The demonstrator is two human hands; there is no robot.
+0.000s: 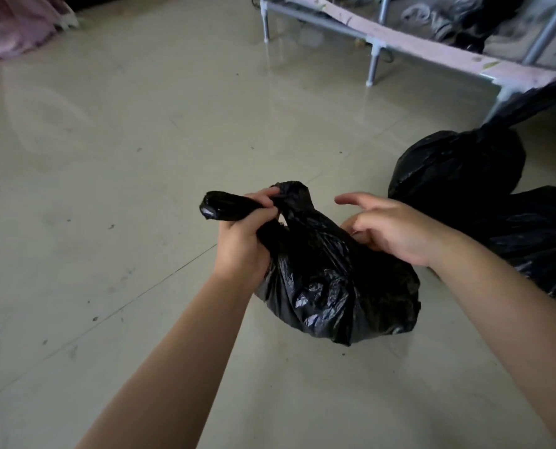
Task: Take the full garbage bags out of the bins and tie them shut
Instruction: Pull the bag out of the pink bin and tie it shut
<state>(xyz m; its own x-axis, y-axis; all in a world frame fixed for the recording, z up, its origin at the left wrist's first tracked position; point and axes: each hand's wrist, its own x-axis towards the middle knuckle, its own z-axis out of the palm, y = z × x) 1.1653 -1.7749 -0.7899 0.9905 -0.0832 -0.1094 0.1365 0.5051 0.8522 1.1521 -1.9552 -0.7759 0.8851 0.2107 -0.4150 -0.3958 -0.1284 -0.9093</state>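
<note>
A small full black garbage bag (338, 286) sits on the tiled floor in front of me. My left hand (242, 236) is shut on its twisted neck, and the gathered end pokes out to the left of my fist. Just right of the neck, my right hand (388, 226) hovers with fingers apart and curled, holding nothing. A second black garbage bag (454, 163) lies behind to the right, its long twisted neck stretching up and right. More black bag plastic (542, 234) lies at the right edge.
A metal bed frame (375, 56) with grey legs and a pink rail stands at the back right, with dark things under it. Pink fabric (17, 24) hangs at the top left. Pale tiled floor (124, 157) spreads out to the left.
</note>
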